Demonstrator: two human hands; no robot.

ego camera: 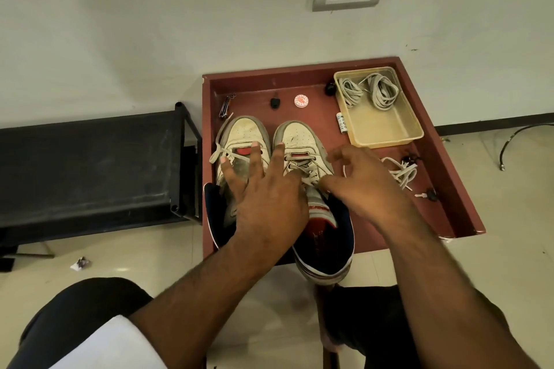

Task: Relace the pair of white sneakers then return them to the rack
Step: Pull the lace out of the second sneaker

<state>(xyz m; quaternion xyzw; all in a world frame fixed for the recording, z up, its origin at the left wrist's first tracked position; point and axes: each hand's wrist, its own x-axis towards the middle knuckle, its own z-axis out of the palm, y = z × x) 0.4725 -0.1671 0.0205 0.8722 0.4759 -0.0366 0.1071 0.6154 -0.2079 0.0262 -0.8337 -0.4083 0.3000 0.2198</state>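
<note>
- Head view: two scuffed white leather sneakers (281, 159) sit side by side, toes to the wall, on a dark red table (443, 165) with a raised rim.
- Left hand (263, 198), fingers spread straight, rests across both shoes.
- Right hand (365, 183) has curled fingers pinching the flat lace (305, 171) on the right shoe.
- Loose laces (398, 172) lie tangled beside it.
- Cream plastic tray (386, 129) holds coiled laces.
- Black rack (90, 165) stands left of the table.
</note>
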